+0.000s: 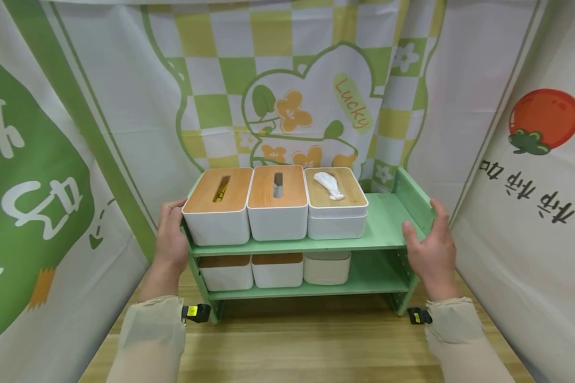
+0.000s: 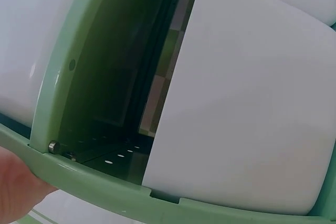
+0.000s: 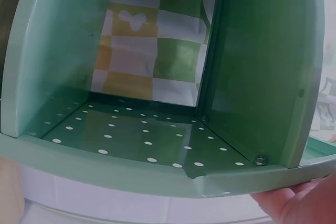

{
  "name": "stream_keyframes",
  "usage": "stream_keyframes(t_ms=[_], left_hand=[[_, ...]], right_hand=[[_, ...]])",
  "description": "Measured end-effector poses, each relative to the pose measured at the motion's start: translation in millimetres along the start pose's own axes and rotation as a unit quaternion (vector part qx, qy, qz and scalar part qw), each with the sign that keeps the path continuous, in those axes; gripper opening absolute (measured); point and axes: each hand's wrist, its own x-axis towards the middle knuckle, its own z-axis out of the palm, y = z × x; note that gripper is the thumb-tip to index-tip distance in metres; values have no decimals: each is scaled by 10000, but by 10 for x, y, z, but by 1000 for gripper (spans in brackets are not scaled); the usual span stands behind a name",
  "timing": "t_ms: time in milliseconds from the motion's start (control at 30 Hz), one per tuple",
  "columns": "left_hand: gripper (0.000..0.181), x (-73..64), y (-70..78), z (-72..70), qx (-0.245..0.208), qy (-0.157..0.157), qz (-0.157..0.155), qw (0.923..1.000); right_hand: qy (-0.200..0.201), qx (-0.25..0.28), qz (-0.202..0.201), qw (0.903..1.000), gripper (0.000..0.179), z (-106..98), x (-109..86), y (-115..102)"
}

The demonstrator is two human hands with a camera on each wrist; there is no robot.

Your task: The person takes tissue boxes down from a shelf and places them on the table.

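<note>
A two-tier green shelf stands upright over the wooden table. My left hand grips its left side, next to a white tissue box with a wooden lid. On the right, my other hand holds the side panel, fingers over the outside and thumb inside. Another wood-lidded tissue box sits mid-row on the upper tier. Beside it, a third box has a white tissue sticking out. The right wrist view shows perforations in the panel.
On the lower tier are two white boxes with brown lids, the left box and the middle box, plus a cream box. Bare wooden tabletop lies in front. Printed curtains hang behind and at both sides.
</note>
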Motion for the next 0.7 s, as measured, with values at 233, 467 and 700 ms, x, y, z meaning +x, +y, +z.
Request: stream_keyframes(t_ms=[233, 467, 700], left_hand=[[41, -14, 40, -9, -80, -90, -209, 9997], [43, -20, 61, -9, -61, -152, -196, 9997], [43, -21, 48, -11, -125, -151, -164, 9997]], right_hand=[[-404, -130, 155, 9990, 80, -68, -51, -34], [-760, -130, 383, 9963, 89, -155, -158, -61], [-1090, -209, 489, 9926, 94, -202, -221, -119]])
